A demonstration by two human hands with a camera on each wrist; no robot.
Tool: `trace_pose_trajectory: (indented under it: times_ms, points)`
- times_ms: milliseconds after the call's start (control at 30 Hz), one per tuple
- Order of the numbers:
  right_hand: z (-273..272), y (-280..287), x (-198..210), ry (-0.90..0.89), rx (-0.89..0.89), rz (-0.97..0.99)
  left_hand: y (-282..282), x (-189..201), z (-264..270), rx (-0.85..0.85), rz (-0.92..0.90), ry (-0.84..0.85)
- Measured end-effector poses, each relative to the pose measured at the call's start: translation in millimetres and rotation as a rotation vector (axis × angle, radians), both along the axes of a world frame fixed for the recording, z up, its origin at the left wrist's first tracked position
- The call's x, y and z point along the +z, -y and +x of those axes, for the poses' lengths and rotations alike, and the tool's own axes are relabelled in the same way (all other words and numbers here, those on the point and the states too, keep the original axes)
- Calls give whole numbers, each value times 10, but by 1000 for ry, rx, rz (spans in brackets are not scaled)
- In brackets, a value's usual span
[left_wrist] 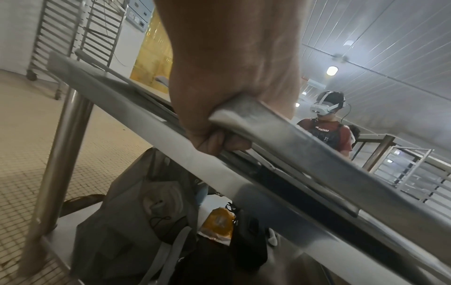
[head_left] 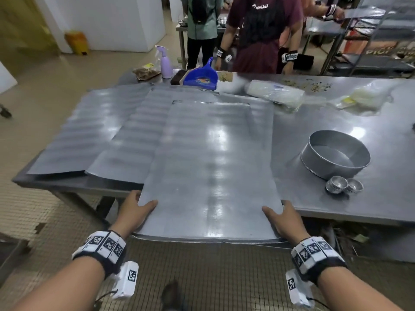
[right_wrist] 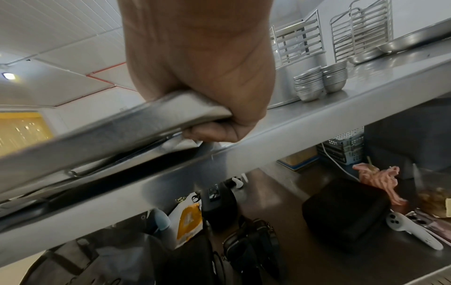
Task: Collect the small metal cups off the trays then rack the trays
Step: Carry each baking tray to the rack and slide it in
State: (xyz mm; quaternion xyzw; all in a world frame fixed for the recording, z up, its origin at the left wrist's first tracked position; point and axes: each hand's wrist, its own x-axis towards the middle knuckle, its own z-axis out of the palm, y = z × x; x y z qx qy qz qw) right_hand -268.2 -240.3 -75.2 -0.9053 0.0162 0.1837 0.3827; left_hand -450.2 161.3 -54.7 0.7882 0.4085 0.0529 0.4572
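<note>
A large flat metal tray [head_left: 208, 167] lies on top of other trays at the near edge of the steel table [head_left: 336, 135], overhanging toward me. My left hand [head_left: 137, 207] grips its near left corner, thumb on top and fingers curled underneath [left_wrist: 219, 142]. My right hand [head_left: 280, 215] grips the near right corner the same way [right_wrist: 214, 133]. Two more trays [head_left: 94, 135] fan out to the left. Two stacks of small metal cups [head_left: 343, 185] stand on the table to the right, beside a round metal pan [head_left: 336, 153]; the cups [right_wrist: 319, 83] also show in the right wrist view.
At the far edge lie a blue dustpan [head_left: 202, 78], a purple spray bottle [head_left: 165, 62] and plastic bags [head_left: 276, 92]. Two people [head_left: 258, 32] stand behind the table. Wire tray racks [left_wrist: 73, 36] stand by the wall. Bags [right_wrist: 219, 250] fill the lower shelf.
</note>
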Motion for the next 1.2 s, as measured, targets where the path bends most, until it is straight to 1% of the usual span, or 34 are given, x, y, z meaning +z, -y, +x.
trace_pose_trajectory:
  times_ms: [133, 433, 567, 867, 1067, 1200]
  points:
    - [-46, -1, -69, -13, -5, 12, 26, -18, -37, 6, -32, 7]
    - [-107, 22, -189, -38, -53, 148, 72, -52, -55, -14, -72, -10]
    - [-103, 29, -220, -27, -51, 157, 62, -83, -54, -13, -92, -8]
    - [-102, 36, -199, -68, -55, 167, 76, -73, -57, -4, -103, 7]
    - [-108, 77, -212, -20, -53, 137, 65, -85, -102, 13, -149, 36]
    - [-192, 186, -214, 1, -48, 145, 213, -120, -196, 30, -187, 58]
